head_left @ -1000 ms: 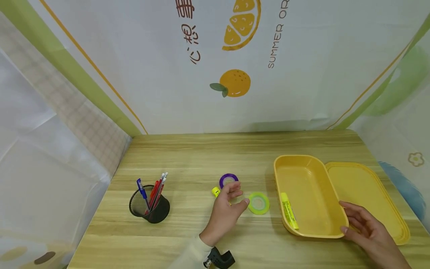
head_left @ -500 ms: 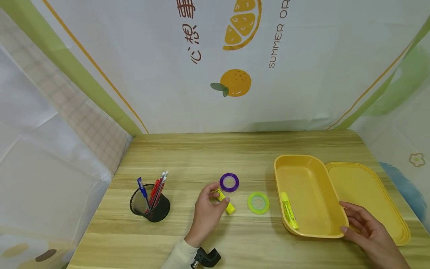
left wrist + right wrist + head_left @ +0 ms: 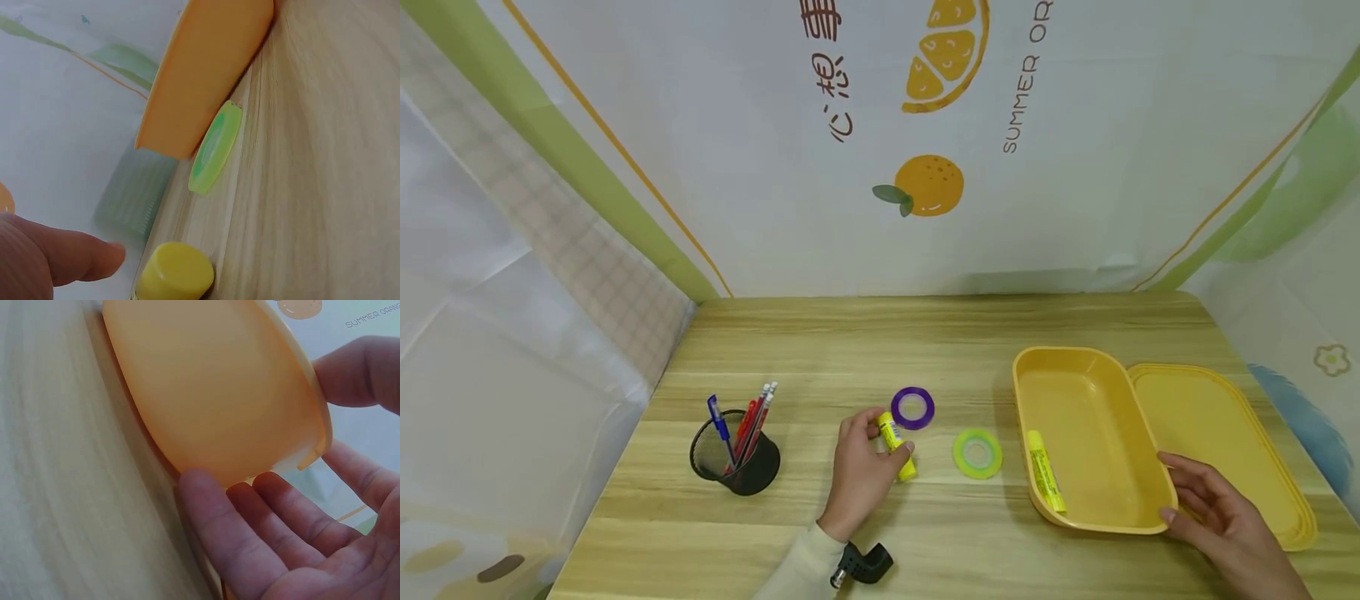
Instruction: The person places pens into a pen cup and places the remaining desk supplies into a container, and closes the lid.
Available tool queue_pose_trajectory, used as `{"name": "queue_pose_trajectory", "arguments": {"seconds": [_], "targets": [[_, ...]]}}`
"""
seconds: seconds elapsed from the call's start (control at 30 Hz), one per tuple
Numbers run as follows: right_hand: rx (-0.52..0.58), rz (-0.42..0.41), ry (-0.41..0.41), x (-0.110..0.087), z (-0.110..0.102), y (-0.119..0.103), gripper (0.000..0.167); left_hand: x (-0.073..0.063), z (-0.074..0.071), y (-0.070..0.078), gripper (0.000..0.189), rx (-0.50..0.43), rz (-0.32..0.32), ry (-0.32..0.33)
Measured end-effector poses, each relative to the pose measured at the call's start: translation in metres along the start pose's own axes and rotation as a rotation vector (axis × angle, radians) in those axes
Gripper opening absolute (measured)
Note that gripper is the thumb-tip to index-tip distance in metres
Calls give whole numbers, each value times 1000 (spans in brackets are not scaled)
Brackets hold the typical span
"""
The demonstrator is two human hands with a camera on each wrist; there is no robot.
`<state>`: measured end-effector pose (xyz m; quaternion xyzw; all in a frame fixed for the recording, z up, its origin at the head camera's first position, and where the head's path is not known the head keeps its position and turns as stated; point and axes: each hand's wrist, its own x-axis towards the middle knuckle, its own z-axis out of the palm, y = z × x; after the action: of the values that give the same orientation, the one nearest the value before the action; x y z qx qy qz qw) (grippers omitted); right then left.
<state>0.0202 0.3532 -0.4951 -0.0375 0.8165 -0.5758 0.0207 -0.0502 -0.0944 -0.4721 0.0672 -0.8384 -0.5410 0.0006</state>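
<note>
My left hand (image 3: pixel 862 471) holds a yellow glue stick (image 3: pixel 891 431) between fingers and thumb, close over the table. The left wrist view shows the stick's rounded yellow end (image 3: pixel 178 273) beside the thumb (image 3: pixel 94 256). A purple tape roll (image 3: pixel 913 407) lies just beyond the stick, and a lime-green tape roll (image 3: pixel 977 454) lies to its right. My right hand (image 3: pixel 1228 525) grips the near right corner of an orange-yellow plastic box (image 3: pixel 1093 442), thumb at the rim and fingers against the outer wall. Inside the box, along its left wall, lies a slim yellow marker-like stick (image 3: pixel 1047 471).
A black mesh pen cup (image 3: pixel 752 467) with a blue pen, a red pen and several pencils stands at the left. The box's yellow lid (image 3: pixel 1225 442) lies on the right, partly behind the box. Printed cloth (image 3: pixel 1037 225) hangs along the table's back edge (image 3: pixel 925 302).
My left hand has moved left from beside the green tape to the glue stick and taken hold of it. The stick has turned slightly. My right hand stays at the box.
</note>
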Motion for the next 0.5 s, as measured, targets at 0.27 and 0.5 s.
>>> {"name": "queue_pose_trajectory", "arguments": {"seconds": [0.27,0.5], "targets": [[57,-41,-6,0,2,-1,63,7,-3,-1,73,98,-2,2],[63,-16,-6,-1,1,0,63,14,-10,-2,73,93,-20,-59]]}}
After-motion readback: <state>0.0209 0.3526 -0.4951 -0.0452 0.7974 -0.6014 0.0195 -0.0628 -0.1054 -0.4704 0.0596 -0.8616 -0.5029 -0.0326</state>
